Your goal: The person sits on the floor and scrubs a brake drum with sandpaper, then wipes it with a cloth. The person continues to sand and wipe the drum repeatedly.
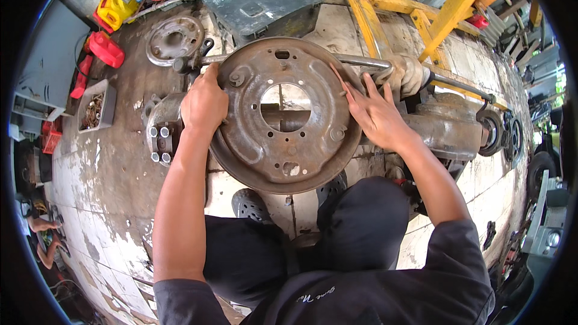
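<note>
Brown metal disc: left hand curled round rim; right hand, fingers spread, at opposite rim.

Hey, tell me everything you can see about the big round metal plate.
The large round metal plate looks brown-grey and rust-stained, with a pressed, uneven face and a lipped outer rim. A big central hole is ringed by smaller ones, with further openings near top and bottom. Its face is turned to the camera; what supports it from behind, if anything, is hidden. The left hand holds its left edge; the right hand touches its right edge.
</note>
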Available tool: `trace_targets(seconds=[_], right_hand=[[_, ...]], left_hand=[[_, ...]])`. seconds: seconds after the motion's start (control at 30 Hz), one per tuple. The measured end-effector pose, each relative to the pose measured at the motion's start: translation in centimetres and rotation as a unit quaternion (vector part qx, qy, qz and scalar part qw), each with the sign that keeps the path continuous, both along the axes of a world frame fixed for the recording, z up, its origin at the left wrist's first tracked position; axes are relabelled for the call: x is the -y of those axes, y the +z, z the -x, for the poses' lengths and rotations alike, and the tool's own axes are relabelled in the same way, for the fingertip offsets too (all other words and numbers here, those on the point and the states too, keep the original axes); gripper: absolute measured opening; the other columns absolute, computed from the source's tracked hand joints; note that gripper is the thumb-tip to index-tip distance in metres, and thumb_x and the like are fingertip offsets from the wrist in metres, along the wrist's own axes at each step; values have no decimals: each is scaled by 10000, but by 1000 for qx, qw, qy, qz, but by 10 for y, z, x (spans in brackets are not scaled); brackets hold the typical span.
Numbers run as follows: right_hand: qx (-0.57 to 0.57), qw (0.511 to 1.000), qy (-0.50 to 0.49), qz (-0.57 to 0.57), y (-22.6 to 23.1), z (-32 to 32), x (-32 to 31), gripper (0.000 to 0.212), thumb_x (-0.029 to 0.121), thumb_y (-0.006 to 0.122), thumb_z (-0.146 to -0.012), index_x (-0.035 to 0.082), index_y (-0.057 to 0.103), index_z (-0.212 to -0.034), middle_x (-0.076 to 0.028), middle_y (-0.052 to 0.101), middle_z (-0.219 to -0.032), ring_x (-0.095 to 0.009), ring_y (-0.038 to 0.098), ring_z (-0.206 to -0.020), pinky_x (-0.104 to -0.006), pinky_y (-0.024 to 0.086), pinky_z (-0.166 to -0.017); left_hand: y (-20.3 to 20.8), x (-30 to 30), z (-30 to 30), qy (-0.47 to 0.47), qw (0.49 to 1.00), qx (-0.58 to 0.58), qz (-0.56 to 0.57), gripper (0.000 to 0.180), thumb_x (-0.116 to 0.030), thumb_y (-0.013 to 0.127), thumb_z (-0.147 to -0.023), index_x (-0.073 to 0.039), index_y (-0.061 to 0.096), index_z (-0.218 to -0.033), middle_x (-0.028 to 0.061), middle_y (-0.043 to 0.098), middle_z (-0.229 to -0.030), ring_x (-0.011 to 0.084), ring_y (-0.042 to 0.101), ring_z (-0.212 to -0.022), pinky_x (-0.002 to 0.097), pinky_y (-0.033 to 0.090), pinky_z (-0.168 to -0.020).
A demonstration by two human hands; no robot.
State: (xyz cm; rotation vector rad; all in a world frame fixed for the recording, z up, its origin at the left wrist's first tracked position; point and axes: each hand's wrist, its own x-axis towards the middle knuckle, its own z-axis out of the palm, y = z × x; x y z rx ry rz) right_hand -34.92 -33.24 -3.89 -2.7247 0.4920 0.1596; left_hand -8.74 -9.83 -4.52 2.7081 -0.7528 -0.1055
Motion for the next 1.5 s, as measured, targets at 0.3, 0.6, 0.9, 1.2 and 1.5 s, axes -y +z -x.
trace_targets(seconds=[0.3, 0.6, 0.9, 1.2, 1.5], right_hand=[[20, 997, -39, -66, -8, -9, 8, 844, 715, 117, -988, 137, 314, -1571, -80, 325, -1616, -428, 115, -1519, -683, 28, -1178], [27, 997, -46, -49, -10, -38, 15, 821, 684, 116, -1005, 120, 295, -1574, -86, 328, -1615, -428, 120, -1518, -653, 32, -1191], [34, 998, -30, -36, -8, 5, -12, 817, 677, 143, -1008, 105, 293, -1571, -120, 299, -1621, -473, 158, -1497, -696, 61, -1167], [13, 999, -42, -28, -1, -10, 0, 820, 693, 174, -1002, 106, 375, -1539, -103, 417, -1560, -422, 212, -1497, -680, 89, -1175], [62, 998, 11, -28, 8, -11, 21, 818, 697, 183, -999, 112, 392, -1532, -75, 388, -1582, -378, 188, -1515, -662, 75, -1186]], left_hand=[[4, 4, 0, 1, 1000, -7, -17, 559, -75, 433, -889, -139, 497, -1440, 187, 636, -1302, 359, 607, -1203, 455, 483, -992], [1, 10, 1, 6, 1000, -3, -12, 559, -71, 423, -894, -138, 494, -1445, 186, 632, -1311, 367, 600, -1212, 465, 478, -995], [2, 5, 1, 9, 1000, -2, -14, 548, -58, 424, -892, -131, 510, -1429, 187, 639, -1294, 361, 611, -1196, 464, 482, -987], [0, 3, 0, 4, 1000, -1, 3, 508, -112, 396, -929, -131, 528, -1419, 207, 630, -1301, 387, 600, -1196, 482, 476, -992], [-2, 5, -2, 2, 1000, 2, -2, 536, -73, 424, -900, -137, 510, -1426, 185, 631, -1311, 355, 611, -1200, 455, 482, -994]])
